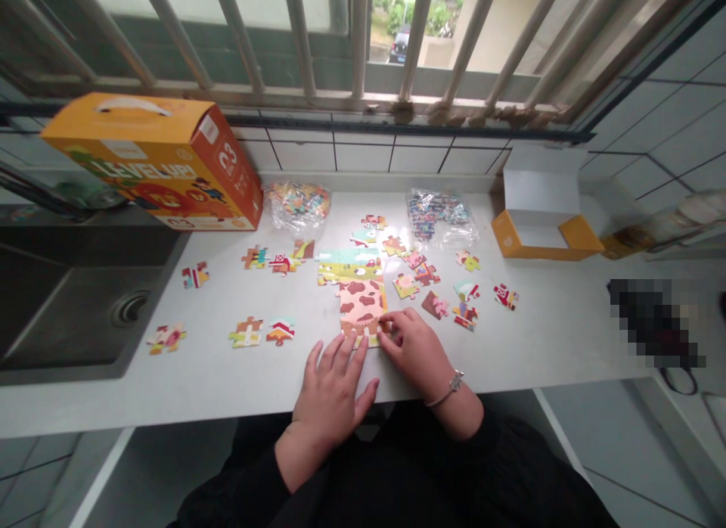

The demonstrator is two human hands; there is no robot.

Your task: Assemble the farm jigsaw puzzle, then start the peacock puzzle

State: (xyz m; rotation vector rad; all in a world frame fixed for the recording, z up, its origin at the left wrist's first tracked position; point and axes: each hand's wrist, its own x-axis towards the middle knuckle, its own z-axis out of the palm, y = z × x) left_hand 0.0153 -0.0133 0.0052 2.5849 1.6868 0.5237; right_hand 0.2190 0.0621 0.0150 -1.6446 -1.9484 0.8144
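A partly joined jigsaw puzzle (361, 297) lies on the white counter, with sky and field at its top and brown-spotted pink below. My left hand (332, 388) rests with fingers spread, the tips on the puzzle's lower edge. At the lower right corner, my right hand (417, 350) has thumb and forefinger closed on a puzzle piece, mostly hidden by the fingers. Loose pieces lie on both sides, among them a brown-and-pink piece (435, 305) to the right and a red-roofed piece (280, 330) to the left.
A large orange box (164, 165) stands back left beside the sink (73, 301). Two clear bags of pieces, one left (298, 206) and one right (441, 214), sit by the wall. An open small orange box (544, 237) is at back right. Window bars rise behind.
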